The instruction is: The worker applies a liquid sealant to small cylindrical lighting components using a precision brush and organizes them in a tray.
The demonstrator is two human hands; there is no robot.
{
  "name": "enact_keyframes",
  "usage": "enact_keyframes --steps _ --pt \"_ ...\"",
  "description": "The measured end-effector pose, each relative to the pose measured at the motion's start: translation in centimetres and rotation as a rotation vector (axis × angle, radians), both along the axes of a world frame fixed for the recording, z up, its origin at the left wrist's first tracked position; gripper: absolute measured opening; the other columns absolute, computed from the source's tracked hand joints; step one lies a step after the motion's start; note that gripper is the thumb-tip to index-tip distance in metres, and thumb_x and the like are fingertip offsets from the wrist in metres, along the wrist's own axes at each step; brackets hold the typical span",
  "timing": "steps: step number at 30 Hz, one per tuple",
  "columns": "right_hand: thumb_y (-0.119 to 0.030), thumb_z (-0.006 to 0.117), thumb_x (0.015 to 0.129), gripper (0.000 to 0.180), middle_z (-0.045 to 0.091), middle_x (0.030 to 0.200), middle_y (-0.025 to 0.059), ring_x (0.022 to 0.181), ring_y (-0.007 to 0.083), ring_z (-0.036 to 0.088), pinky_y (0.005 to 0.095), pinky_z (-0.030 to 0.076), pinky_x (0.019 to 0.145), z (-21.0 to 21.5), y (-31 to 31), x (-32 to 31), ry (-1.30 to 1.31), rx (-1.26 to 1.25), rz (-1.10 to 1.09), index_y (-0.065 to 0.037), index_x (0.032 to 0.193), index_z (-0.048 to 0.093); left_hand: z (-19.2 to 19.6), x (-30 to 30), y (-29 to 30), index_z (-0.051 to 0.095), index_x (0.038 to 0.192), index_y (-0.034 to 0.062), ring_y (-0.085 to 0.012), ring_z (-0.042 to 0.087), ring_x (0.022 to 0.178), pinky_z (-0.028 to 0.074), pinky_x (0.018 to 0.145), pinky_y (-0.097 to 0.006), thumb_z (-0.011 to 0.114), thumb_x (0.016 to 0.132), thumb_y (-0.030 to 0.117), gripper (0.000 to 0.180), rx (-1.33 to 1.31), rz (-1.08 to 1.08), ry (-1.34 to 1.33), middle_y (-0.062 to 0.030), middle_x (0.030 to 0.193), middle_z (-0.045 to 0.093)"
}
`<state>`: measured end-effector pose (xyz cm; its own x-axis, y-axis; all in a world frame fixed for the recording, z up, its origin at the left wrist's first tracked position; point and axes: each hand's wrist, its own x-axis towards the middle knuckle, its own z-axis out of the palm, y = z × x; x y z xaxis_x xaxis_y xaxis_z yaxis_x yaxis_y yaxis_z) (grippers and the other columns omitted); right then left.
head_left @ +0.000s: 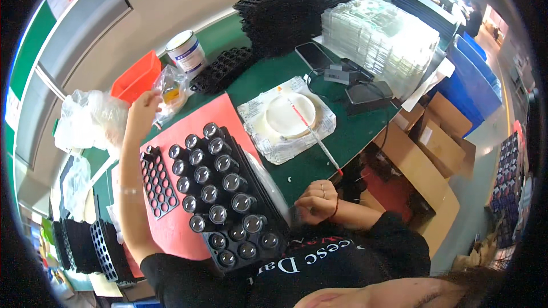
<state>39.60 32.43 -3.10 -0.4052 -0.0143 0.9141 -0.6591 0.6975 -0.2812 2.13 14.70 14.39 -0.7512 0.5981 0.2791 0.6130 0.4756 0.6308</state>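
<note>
A green worktable [354,140] stands against a light wall panel [171,0]. Along its far side, a white can with a blue label [186,54] is positioned near an orange-red bin [136,77]; a translucent plastic bag [94,120] lies left of the bin. A tall stack of black trays [279,20] is located left of a stack of clear plastic trays [379,37]. A flat dark device [313,57] lies in front of both stacks. Cardboard boxes [438,148] and blue bins [472,82] occupy the area beyond the table's right edge.

Yellow contents [171,96] of clear bag [173,84], indistinct
</note>
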Motion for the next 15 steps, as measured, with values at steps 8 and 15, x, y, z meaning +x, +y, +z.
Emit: enact_keyframes --steps 8,15 --pt "-0.012 0.068 0.060 0.013 0.055 0.062 0.0001 0.049 0.0153 0.048 0.0285 0.032 0.042 0.6 -0.5 0.3 -0.063 0.045 0.020 -0.009 0.071 0.060 -3.7 23.4 -10.2 0.057 0.104 0.0005 -0.0261 0.062 0.084 0.047 0.070 -0.032 0.048 0.083 -0.003 0.023 -0.109 0.054 0.414 -0.0154 0.097 0.062" --pt "-0.010 0.067 0.064 0.040 0.059 0.091 0.0124 0.076 0.0258 0.060 0.0330 0.050 0.066 -1.8 -4.8 3.5 -0.274 -0.187 -0.010 -0.001 0.102 0.059 -14.9 35.3 -9.0 0.032 0.129 -0.0059 -0.0229 0.048 0.108 0.038 0.092 -0.034 0.062 0.082 0.028 0.065 0.612 0.270 -0.140 -0.0154 0.117 0.050"
